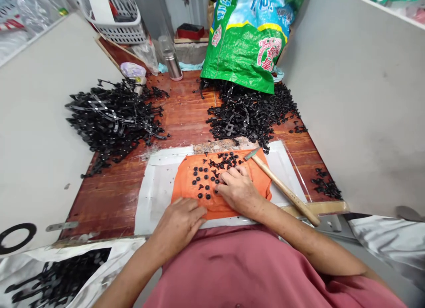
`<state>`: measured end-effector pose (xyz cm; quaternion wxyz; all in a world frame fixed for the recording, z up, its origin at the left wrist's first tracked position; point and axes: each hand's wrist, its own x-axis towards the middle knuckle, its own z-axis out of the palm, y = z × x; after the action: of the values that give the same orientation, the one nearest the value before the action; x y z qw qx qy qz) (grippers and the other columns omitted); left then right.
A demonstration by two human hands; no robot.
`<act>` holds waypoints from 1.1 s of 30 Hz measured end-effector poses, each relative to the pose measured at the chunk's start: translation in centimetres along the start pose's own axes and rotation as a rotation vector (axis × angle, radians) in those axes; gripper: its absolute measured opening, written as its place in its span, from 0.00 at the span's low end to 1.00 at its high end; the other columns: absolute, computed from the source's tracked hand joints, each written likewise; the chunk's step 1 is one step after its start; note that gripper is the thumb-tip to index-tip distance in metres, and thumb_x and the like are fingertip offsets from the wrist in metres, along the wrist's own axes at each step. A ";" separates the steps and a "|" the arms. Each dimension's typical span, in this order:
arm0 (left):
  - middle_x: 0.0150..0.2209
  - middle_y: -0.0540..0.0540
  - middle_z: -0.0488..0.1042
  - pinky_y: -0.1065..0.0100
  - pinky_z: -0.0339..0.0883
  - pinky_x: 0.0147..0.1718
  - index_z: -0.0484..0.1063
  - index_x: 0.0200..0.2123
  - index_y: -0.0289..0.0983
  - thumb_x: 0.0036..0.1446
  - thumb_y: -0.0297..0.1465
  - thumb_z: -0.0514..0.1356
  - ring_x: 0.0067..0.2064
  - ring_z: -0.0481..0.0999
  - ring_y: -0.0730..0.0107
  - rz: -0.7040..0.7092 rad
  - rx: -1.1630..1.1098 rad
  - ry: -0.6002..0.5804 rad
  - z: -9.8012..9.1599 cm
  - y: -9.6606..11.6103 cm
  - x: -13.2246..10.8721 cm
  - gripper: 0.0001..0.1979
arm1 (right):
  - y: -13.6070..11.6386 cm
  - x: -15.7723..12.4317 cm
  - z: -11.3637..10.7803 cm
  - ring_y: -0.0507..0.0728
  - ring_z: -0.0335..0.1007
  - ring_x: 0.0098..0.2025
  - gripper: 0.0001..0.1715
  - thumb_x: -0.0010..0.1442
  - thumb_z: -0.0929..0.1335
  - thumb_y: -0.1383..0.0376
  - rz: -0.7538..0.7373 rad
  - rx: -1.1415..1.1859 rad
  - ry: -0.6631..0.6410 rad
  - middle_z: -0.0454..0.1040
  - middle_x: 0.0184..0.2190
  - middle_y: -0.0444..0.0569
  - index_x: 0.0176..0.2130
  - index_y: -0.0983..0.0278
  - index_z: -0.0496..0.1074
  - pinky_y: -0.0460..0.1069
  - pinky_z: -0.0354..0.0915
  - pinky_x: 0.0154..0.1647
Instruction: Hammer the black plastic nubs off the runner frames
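At the far left, a loose heap of black plastic strips [114, 117] lies on the wooden counter [186, 117], well apart from both hands. Nearer the body, the left hand [179, 224] rests palm down on the near edge of an orange cloth [186, 193], its fingers loosely bent and gripping nothing that shows. Small black pieces [206, 178] are scattered over the middle and far part of the cloth, ahead of this hand and a little to its right. The right hand [237, 190] lies flat on the cloth with its fingers close together, and its fingertips touch the nearest pieces. Whether they pinch one cannot be told. This hand is clearly the nearer of the two to the pieces, which spread away from its fingertips to the left and forward. Just beside it on the right lies a hammer [282, 188]. Its long axis runs slantwise, with the head at the cloth's far corner and the handle toward the near right. Beyond, a second black heap [252, 113] spills from a green bag [247, 37].
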<state>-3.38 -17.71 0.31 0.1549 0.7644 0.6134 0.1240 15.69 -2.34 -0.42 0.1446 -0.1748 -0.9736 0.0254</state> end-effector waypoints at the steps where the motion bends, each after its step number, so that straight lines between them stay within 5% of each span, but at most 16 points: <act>1: 0.31 0.48 0.73 0.63 0.61 0.36 0.75 0.34 0.40 0.68 0.30 0.57 0.35 0.71 0.64 0.009 -0.011 -0.003 0.5 0.0 -0.4 0.09 | 0.0 0.0 0.0 0.59 0.56 0.42 0.11 0.69 0.67 0.66 0.001 0.006 0.000 0.71 0.36 0.48 0.34 0.60 0.77 0.58 0.48 0.49; 7: 0.29 0.49 0.72 0.64 0.59 0.35 0.74 0.30 0.40 0.68 0.29 0.55 0.33 0.70 0.66 0.013 -0.045 -0.026 1.0 -0.2 -1.2 0.13 | -0.3 -0.3 -0.6 0.58 0.56 0.42 0.12 0.68 0.67 0.64 0.025 0.073 -0.001 0.70 0.35 0.48 0.33 0.60 0.78 0.57 0.48 0.50; 14: 0.41 0.46 0.82 0.62 0.67 0.44 0.77 0.47 0.41 0.70 0.32 0.53 0.41 0.80 0.64 -0.133 0.004 0.146 0.2 -2.6 1.2 0.12 | 0.7 0.0 -1.1 0.57 0.58 0.42 0.13 0.70 0.65 0.67 0.137 0.060 0.045 0.72 0.35 0.47 0.37 0.60 0.79 0.57 0.48 0.51; 20: 0.40 0.45 0.83 0.61 0.68 0.46 0.78 0.43 0.39 0.70 0.32 0.54 0.44 0.81 0.59 -0.233 0.132 -0.003 -0.5 -2.5 4.2 0.12 | 0.5 1.6 -0.3 0.58 0.57 0.41 0.13 0.68 0.68 0.64 0.121 0.014 0.018 0.71 0.33 0.48 0.31 0.61 0.78 0.57 0.48 0.51; 27: 0.38 0.49 0.84 0.67 0.65 0.37 0.77 0.38 0.41 0.70 0.34 0.53 0.41 0.82 0.64 -0.455 0.020 -0.122 -1.2 -1.8 4.3 0.13 | 0.0 1.4 -1.1 0.58 0.56 0.40 0.14 0.67 0.67 0.67 0.123 0.034 -0.004 0.70 0.32 0.48 0.31 0.62 0.77 0.57 0.48 0.48; 33: 0.41 0.47 0.84 0.65 0.67 0.38 0.78 0.44 0.41 0.71 0.36 0.51 0.42 0.83 0.61 -0.433 0.095 0.039 -1.5 -2.1 4.4 0.15 | 0.9 1.9 -1.6 0.58 0.58 0.41 0.13 0.68 0.68 0.65 0.191 0.079 -0.037 0.73 0.33 0.47 0.33 0.60 0.79 0.57 0.46 0.45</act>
<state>-4.89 -12.89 0.85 0.1298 0.6185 0.7714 0.0737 14.71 -0.88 1.51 0.1302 -0.2606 -0.9532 0.0809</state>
